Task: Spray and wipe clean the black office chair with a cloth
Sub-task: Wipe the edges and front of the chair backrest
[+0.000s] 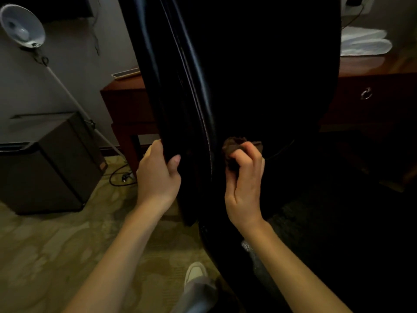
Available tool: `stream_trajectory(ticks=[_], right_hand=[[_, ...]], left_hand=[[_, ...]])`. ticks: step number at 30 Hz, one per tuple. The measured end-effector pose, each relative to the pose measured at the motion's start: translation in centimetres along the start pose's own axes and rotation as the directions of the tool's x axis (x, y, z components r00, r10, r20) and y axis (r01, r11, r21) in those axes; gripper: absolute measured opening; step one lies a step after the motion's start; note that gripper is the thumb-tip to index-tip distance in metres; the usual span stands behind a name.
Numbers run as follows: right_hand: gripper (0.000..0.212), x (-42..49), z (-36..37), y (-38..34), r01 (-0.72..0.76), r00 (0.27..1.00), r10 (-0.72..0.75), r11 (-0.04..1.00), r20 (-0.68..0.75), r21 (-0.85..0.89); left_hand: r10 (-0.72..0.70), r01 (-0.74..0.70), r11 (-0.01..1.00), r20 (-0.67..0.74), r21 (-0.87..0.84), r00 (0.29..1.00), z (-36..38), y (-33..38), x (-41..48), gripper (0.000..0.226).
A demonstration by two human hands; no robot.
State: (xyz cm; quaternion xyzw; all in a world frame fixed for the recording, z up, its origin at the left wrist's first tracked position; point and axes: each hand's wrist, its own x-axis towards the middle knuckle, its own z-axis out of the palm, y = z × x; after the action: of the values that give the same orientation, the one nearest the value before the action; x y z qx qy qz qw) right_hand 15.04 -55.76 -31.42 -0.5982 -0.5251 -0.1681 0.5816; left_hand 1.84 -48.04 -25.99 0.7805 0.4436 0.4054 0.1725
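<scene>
Head view: my left hand [158, 175] grips the chair [259, 75] edge at 9 o'clock; right hand [244, 184] pinches the cloth [234, 150]. I should brace firmly and wipe along the seam.

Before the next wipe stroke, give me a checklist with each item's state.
1. Left hand steadies the chair: ok, it grips the side edge.
2. Right hand has the cloth: ok, bunched in the fingers.
3. Cloth touching the chair back: cannot tell, the surface is too dark.
4. Chair already sprayed: cannot tell, no wet sheen can be made out.
5. Cable clear of the shoe: ok, it lies well apart on the carpet.
</scene>
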Motion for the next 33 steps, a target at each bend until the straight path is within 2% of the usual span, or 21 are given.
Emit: stream_trajectory(ticks=[4, 6, 9, 12, 15, 18, 21, 24, 26, 28, 30, 33], right_hand=[[0.028, -0.9, -1.0, 1.3, -0.038, 0.984, 0.042, 0.999, 0.175, -0.029], [0.029, 1.4, -2.0, 0.4, 0.000, 0.995, 0.005, 0.999, 0.104, -0.050], [0.031, 7.8, -2.3, -2.2, 0.159, 0.985, -0.167, 0.978, -0.050, -0.137], [0.033, 11.4, -0.4, -3.2, 0.232, 0.972, -0.232, 0.938, 0.028, -0.259], [0.034, 8.5, 1.4, -1.8, 0.203, 0.979, -0.192, 0.926, 0.065, -0.320], [0.035, 3.5, 2.2, 0.7, 0.248, 0.969, -0.221, 0.891, 0.112, -0.380], [0.036, 0.2, 3.0, 2.8, 0.251, 0.965, -0.188, 0.863, 0.182, -0.439], [0.044, -1.7, 3.5, 5.0, 0.307, 0.937, -0.181, 0.836, 0.298, -0.456], [0.055, -2.5, 3.2, 6.1, 0.284, 0.924, -0.129, 0.860, 0.359, -0.423], [0.045, -2.3, 2.3, 6.4, 0.181, 0.954, -0.072, 0.912, 0.290, -0.368], [0.035, -0.1, 1.1, 5.6, 0.123, 0.986, -0.083, 0.948, 0.145, -0.294], [0.029, 6.1, 0.0, 4.3, 0.190, 0.976, -0.211, 0.946, -0.056, -0.265]], left_hand=[[-0.002, 0.004, 0.999, 0.048, -0.053, 0.999, 1.1, -0.5, 2.3, 0.015], [0.006, 0.002, 0.994, 0.076, -0.107, 0.997, 1.7, -0.4, 3.3, 0.019], [0.017, -0.011, 0.993, 0.052, -0.122, 0.999, 2.7, -0.1, 4.7, 0.025], [-0.002, 0.008, 0.994, 0.057, -0.114, 0.998, 3.6, -0.1, 5.9, 0.026], [-0.039, 0.046, 0.995, 0.088, -0.084, 0.995, 3.9, -0.2, 6.8, 0.028], [-0.011, 0.019, 0.996, 0.095, -0.087, 0.995, 4.3, -0.3, 7.3, 0.030], [0.013, -0.001, 0.994, 0.108, -0.109, 0.994, 4.9, -0.6, 7.9, 0.030], [0.019, -0.008, 0.994, 0.103, -0.108, 0.995, 5.3, -0.6, 8.6, 0.026], [0.024, -0.010, 0.993, 0.118, -0.116, 0.993, 5.7, -0.5, 9.0, 0.027], [0.044, -0.024, 0.990, 0.141, -0.138, 0.989, 6.1, -0.4, 9.6, 0.030], [0.073, -0.048, 0.983, 0.139, -0.176, 0.988, 6.4, -0.4, 10.3, 0.030], [0.100, -0.069, 0.961, 0.101, -0.269, 0.990, 7.8, -1.6, 10.4, 0.020]])
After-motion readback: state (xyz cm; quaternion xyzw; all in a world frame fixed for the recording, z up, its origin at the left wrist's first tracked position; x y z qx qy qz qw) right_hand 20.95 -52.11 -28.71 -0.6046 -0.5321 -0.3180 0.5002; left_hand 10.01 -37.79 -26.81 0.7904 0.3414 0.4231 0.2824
